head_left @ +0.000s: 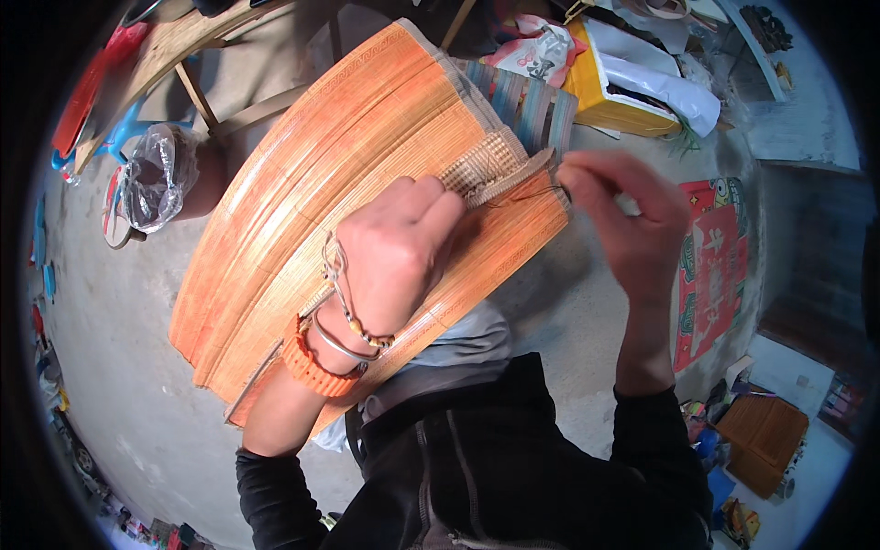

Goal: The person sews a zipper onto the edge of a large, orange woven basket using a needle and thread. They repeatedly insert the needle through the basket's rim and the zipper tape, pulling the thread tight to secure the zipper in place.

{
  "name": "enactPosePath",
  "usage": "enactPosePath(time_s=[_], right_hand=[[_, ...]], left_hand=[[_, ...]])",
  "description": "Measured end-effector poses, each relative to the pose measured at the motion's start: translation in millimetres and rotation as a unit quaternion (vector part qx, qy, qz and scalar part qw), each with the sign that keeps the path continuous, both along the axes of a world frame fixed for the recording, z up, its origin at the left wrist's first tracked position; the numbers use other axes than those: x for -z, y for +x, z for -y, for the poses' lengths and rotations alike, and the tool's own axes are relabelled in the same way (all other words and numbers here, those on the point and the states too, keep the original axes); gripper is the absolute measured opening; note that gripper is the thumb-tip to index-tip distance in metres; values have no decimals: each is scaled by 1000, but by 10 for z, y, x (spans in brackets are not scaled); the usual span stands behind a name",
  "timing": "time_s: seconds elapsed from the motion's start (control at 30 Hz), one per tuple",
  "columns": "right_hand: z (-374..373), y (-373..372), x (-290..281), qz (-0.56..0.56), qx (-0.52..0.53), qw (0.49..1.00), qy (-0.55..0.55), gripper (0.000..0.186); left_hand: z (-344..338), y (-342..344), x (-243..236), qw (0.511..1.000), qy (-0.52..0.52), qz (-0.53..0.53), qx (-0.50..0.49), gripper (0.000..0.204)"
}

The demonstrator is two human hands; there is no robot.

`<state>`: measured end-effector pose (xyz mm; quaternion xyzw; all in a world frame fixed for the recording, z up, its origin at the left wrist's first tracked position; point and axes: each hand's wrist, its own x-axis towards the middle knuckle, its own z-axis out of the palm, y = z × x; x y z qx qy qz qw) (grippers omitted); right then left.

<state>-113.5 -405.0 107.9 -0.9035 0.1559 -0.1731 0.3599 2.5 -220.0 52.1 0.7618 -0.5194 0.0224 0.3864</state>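
Note:
A large orange bamboo mat [302, 192] with a grey cloth border lies slanting across my lap, its slats curving in folds. My left hand [394, 247], with an orange band and bracelets at the wrist, is closed on the mat near a turned-up part. That part shows a checked woven backing [481, 163] and a cloth edging. At the mat's right corner my right hand [632, 206] makes a pinch, thumb and forefinger together. A thin dark thread-like line runs by the edging toward those fingertips; what they pinch is too small to make out.
A bin lined with clear plastic [158, 179] stands at the left, by a wooden table [174, 46]. Beyond the mat are a striped cloth [527, 96] and a yellow box [610, 92] with papers. A red printed mat [713, 275] lies on the floor at right.

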Motion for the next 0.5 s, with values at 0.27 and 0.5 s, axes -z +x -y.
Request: enactPosePath(time_s=[0.27, 0.5], right_hand=[[167, 304, 12, -61, -252, 965, -26, 10], [118, 454, 37, -210, -261, 938, 85, 7]], left_hand=[[-72, -196, -28, 991, -25, 133, -5, 16], [-80, -230, 0, 996, -22, 83, -25, 12]])
